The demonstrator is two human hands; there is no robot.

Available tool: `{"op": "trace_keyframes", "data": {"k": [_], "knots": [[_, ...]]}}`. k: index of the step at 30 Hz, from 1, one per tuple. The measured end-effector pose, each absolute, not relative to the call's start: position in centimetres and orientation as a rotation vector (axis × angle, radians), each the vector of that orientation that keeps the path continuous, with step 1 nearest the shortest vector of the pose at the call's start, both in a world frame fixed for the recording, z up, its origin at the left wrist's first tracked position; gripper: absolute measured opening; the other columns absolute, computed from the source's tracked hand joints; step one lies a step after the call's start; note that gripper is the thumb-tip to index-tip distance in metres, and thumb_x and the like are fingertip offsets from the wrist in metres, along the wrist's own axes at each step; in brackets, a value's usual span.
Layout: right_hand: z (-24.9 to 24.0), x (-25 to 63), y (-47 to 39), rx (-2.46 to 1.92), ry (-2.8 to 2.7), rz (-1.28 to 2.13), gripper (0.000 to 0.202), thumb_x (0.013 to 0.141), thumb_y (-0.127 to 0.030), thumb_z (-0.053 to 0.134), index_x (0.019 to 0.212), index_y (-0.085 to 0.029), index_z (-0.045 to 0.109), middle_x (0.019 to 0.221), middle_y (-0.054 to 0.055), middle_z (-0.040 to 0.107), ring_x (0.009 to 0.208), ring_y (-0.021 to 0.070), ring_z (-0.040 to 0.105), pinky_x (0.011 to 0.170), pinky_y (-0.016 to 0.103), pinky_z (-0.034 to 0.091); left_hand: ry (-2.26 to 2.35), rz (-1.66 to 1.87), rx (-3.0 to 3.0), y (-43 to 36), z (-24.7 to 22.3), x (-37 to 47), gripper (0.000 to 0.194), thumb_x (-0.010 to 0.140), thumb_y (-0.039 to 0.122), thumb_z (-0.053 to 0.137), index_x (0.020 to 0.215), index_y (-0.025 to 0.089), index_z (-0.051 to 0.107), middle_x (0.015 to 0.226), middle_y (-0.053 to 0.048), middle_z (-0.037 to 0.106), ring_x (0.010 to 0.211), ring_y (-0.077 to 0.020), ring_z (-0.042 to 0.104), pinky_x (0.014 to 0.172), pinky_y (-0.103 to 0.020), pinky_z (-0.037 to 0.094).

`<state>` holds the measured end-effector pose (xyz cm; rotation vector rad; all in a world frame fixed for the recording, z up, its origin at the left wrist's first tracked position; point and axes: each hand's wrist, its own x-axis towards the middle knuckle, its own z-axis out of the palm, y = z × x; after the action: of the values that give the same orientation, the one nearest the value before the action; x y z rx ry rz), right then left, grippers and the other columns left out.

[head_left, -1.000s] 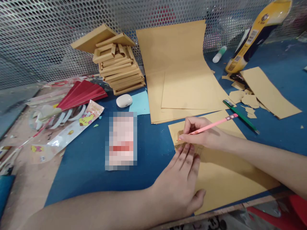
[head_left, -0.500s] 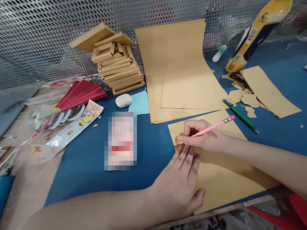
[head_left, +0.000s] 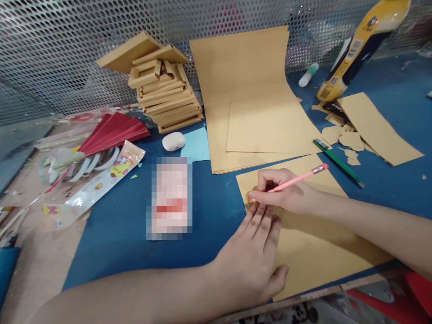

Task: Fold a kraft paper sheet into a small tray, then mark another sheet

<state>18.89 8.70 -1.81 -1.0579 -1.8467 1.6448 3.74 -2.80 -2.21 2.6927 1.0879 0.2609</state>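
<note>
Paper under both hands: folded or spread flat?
Spread flat: the brown sheet lies on the blue surface, no fold showing in its uncovered part; the left hand hides some.

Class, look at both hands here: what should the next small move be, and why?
Probably draw the pink pencil in a short stroke on the brown sheet: the right hand grips the pencil in a writing hold near the sheet's corner, and the left hand rests across the sheet's edge, seemingly steadying it.
</note>
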Motion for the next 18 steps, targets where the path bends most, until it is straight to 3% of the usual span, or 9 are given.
{"op": "trace_keyframes", "data": {"k": [18], "knots": [[-1.41,18.71,8.61,-1.087,-1.852,1.622,0.024,0.076,-0.027,0.066,0.064,-0.019,0.046,0.067,0.001,0.064,0.064,0.0162,0.065,0.048,0.022,0.045,1.087,0.264,2.691,-2.89,-2.22,3.77,0.066,0.093,0.043,0.039,0.138,-0.005,0.035,0.146,-0.029,0.026,0.139,-0.0375,0.015,0.112,-0.05,0.024]]}}
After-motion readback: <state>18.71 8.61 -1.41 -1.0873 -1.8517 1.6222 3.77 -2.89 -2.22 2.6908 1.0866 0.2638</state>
